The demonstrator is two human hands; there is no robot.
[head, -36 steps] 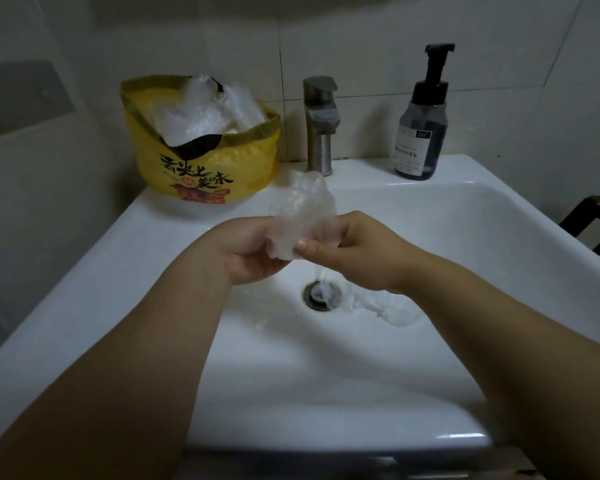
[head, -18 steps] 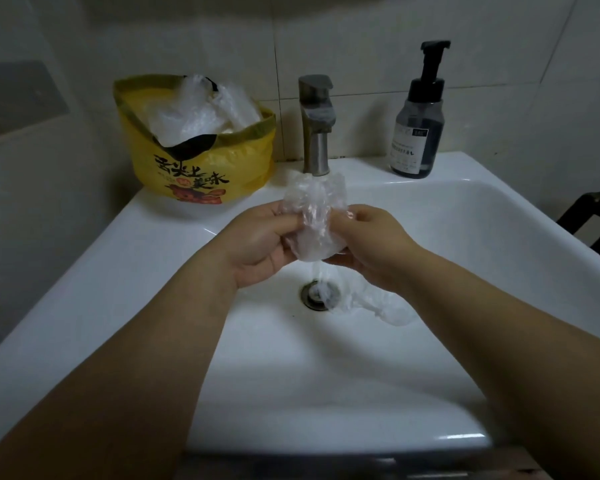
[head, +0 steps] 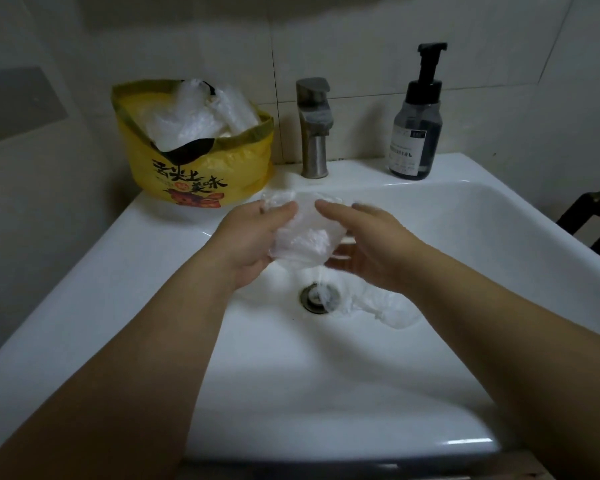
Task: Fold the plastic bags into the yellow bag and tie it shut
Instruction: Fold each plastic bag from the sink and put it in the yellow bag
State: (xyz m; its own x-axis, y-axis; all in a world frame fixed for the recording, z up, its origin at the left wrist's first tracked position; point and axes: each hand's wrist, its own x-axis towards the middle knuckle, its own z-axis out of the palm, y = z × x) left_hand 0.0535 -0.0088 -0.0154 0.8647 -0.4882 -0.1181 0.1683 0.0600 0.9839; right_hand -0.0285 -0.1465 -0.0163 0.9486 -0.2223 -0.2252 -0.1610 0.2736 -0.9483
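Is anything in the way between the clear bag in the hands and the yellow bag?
Nothing visible. The held clear bag is just in front of the open yellow bag; the faucet stands off to the right.

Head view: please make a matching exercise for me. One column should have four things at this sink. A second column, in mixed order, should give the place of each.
Things
1. yellow bag
2. tap
3. soap bottle
4. clear bag

Places
a. rightmost on the back ledge of the sink
b. over the sink, held between the left hand and the right hand
c. back left corner, open, stuffed with plastic
d. middle of the back ledge

Pairs: 1-c, 2-d, 3-a, 4-b
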